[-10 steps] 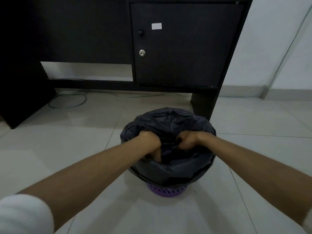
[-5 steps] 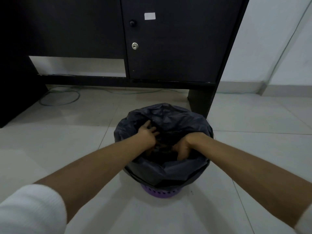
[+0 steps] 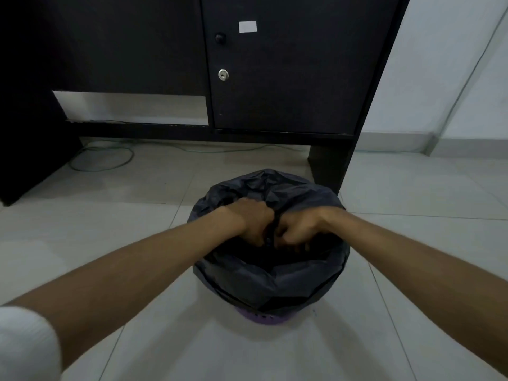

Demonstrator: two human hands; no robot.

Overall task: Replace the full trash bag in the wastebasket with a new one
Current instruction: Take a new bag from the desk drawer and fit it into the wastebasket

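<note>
both hands, left hand and right hand, fingers curled, gripping gathered black plastic trash bag over purple perforated wastebasket on the floor

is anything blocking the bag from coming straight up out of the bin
Nothing visible does. The left hand and right hand grip the gathered top of the black bag, and the space above the purple bin looks open. The dark desk stands behind the bin, not over it. The bag's edge is folded over the rim.
</note>
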